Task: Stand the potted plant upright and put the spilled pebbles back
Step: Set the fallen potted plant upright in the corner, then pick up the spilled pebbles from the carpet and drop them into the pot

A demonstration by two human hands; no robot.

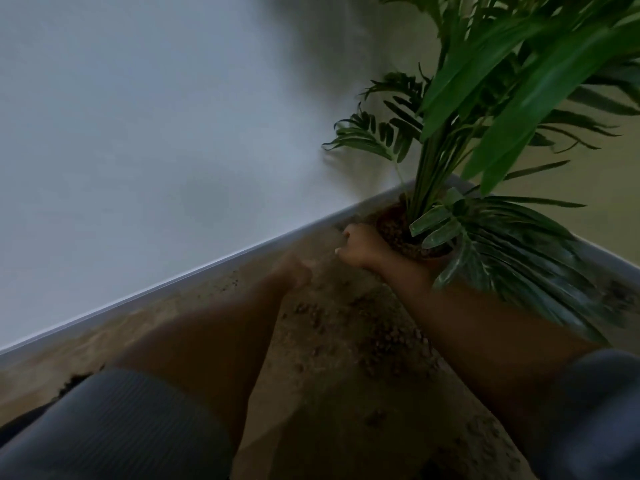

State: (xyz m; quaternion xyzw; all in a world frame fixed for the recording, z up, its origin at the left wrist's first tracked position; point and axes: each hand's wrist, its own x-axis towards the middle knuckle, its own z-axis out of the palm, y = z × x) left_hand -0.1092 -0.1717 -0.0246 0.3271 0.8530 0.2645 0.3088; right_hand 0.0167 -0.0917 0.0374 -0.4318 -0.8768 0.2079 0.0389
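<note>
Plant [491, 109] stands upright at right of frame, in the wall corner, its pot [408, 233] on the floor [332, 393]. Right hand [360, 245] grips the pot rim. Left hand [294, 271], blurred, appears loosely curled; contents indeterminate. Pebbles [377, 337] lie scattered lower centre between the forearms.

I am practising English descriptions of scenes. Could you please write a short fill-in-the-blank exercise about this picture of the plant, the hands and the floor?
1. The right hand rests at the rim of the round brown pot of the ____ leafy plant.
2. Small brown pebbles lie scattered on the beige ____.
3. The left hand hovers above the floor, near the white ____.

Missing words: green; floor; wall
</note>
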